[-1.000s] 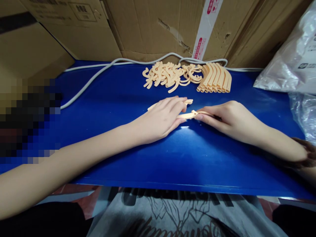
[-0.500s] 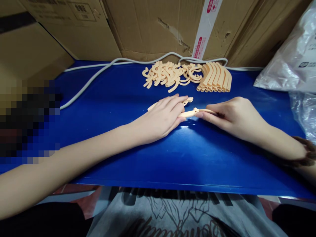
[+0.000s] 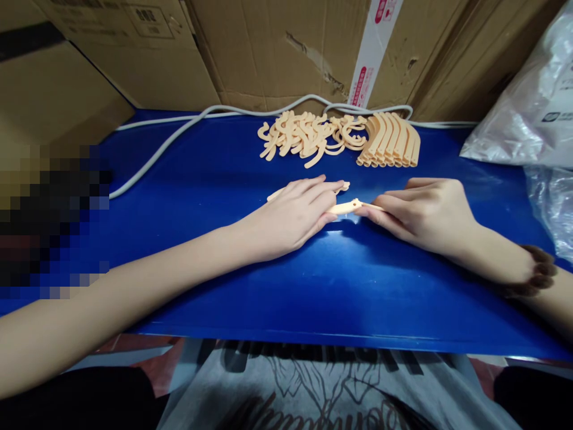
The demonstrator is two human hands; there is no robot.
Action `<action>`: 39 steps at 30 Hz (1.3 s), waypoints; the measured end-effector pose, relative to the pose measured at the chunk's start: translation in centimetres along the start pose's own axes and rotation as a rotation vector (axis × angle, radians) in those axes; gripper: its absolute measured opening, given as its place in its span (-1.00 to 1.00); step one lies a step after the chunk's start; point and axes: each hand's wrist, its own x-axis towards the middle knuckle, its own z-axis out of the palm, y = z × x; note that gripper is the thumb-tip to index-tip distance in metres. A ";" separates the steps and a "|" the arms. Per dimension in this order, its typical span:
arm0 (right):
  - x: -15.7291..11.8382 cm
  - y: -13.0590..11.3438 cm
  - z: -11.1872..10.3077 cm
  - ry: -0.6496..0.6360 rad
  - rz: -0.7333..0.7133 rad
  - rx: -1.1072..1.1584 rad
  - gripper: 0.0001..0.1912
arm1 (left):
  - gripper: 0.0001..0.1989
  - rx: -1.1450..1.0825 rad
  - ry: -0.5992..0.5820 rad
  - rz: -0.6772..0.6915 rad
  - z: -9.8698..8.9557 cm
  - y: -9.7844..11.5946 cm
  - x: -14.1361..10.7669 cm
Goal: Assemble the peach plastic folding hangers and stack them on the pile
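My left hand (image 3: 298,212) lies palm down over the blue table, its thumb and fingers closed round a beige plastic piece (image 3: 344,208) whose end with a small hole sticks out to the right. Just right of that end, my right hand (image 3: 418,209) pinches a thin beige strip (image 3: 372,206) that meets the holed end; whether the two are joined I cannot tell. Under and beyond the left fingers, parts of another beige piece (image 3: 344,186) show, mostly hidden by the hand.
Behind the hands lie a heap of curved beige pieces (image 3: 295,137), a few hook-shaped ones (image 3: 349,134) and a neat row of bent beige tubes (image 3: 389,143). A white cable (image 3: 170,143) runs along the cardboard boxes (image 3: 268,54). A clear plastic bag (image 3: 523,107) stands at right.
My right hand has turned at the wrist, its knuckles now higher and its fingers curled closer over the thin strip. The left hand has barely shifted.
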 end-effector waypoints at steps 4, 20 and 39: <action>-0.1 0.1 -0.1 0.062 -0.050 -0.079 -0.40 | -0.52 -0.010 -0.006 -0.003 -0.1 0.0 0.0; 0.2 0.0 -0.6 0.074 -0.077 -0.165 -0.40 | -0.53 -0.002 -0.027 -0.011 -0.3 0.0 0.0; 0.6 -0.8 -1.5 -0.146 0.072 -0.031 -0.35 | -0.55 0.019 -0.020 0.013 -0.3 0.0 -0.1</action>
